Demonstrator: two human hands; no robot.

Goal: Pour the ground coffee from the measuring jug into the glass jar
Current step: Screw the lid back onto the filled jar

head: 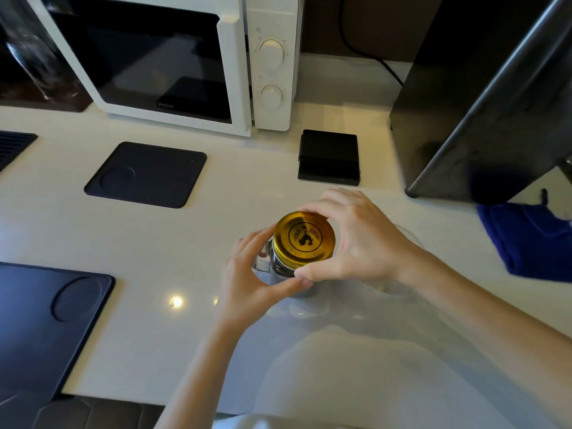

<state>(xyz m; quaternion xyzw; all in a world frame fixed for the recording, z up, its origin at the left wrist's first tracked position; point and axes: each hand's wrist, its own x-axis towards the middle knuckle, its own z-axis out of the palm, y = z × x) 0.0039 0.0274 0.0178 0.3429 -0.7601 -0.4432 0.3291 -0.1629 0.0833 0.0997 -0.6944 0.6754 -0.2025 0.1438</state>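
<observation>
Just below the middle of the frame, on the pale glossy counter (154,243), stands a clear glass jar with a moulded side handle (280,267), capped by a round gold metal lid with a dark printed emblem (304,239). The right hand (362,239) curls over the lid from the right, fingertips and thumb pinching its rim. The left hand (247,274) cups the jar's body from the left, thumb pressed against the glass low on the near side. Glass like that looks rigid, smooth and breakable, probably fairly weighty, so bracing the body while twisting at the rim seems sensible. Something dark shows inside. I cannot make out the measuring jug for certain.
</observation>
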